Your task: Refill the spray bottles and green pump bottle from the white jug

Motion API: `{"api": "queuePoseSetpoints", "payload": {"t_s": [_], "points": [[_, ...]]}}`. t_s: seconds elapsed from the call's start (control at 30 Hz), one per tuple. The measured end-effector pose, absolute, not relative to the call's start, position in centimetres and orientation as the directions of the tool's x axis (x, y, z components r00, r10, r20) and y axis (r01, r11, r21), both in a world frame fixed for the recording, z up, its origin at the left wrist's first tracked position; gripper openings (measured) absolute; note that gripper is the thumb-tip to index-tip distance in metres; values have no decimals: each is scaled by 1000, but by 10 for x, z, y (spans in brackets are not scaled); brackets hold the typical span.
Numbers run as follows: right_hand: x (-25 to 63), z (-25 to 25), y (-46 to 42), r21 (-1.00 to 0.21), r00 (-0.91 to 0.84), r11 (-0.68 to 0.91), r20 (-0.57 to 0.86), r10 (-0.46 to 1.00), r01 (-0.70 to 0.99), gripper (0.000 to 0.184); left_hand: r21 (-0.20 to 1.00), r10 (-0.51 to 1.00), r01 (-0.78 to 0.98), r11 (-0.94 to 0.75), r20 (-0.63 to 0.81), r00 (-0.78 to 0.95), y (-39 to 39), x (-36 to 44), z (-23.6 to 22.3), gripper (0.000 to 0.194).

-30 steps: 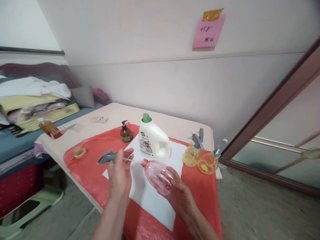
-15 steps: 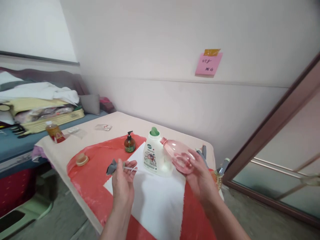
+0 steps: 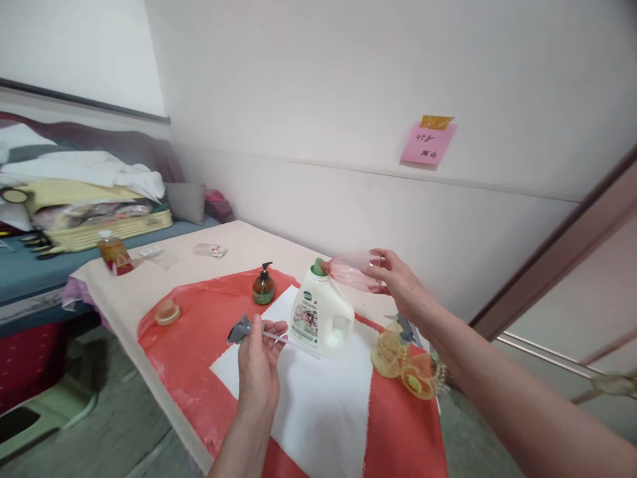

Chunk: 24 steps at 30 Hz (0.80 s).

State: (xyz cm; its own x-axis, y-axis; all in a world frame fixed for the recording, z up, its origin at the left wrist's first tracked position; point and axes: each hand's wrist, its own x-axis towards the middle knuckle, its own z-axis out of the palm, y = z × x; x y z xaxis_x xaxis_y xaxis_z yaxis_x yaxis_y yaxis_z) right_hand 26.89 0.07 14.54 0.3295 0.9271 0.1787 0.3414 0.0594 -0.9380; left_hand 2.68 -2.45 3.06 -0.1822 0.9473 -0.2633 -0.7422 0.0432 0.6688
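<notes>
Pink bottle (image 3: 350, 270) — clear plastic, tapered.

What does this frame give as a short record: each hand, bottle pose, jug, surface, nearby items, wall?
left hand: fingers hold a grey plastic spray head with a thin white tube
right hand: holds a transparent pink plastic bottle near its base
bottle pose: nearly level, neck at the green plastic spout of the white plastic jug; contact unclear
jug: upright, on a white zigzag-edged sheet
surface: red plastic cover on a beige table
nearby: brown pump bottle, transparent yellow bottles
wall: pink paper note, taped
</notes>
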Motion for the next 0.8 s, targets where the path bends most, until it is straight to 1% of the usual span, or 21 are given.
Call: {"api": "queuePoseSetpoints", "payload": {"t_s": [0.17,0.3,0.4,0.6,0.73,0.8], "points": [[261,176,14,-810,260,34,227,938,585,68,657,950,-753,41,-259,-174,-27,26,35,38],[251,197,31,-709,240,4,244,940,705,74,654,953,-753,72,-268,-142,-28,24,37,44],[239,211,39,-644,239,-30,241,941,764,74,656,959,-750,86,-259,-116,-28,23,37,44],[216,230,42,-544,226,-52,257,939,837,64,655,962,-750,91,-252,-103,-26,22,33,48],[212,235,42,-498,205,-38,286,936,866,61,661,963,-746,85,-246,-108,-25,23,32,46],[215,232,39,-494,193,-17,308,932,869,60,668,963,-739,85,-244,-110,-25,24,31,46]]}}
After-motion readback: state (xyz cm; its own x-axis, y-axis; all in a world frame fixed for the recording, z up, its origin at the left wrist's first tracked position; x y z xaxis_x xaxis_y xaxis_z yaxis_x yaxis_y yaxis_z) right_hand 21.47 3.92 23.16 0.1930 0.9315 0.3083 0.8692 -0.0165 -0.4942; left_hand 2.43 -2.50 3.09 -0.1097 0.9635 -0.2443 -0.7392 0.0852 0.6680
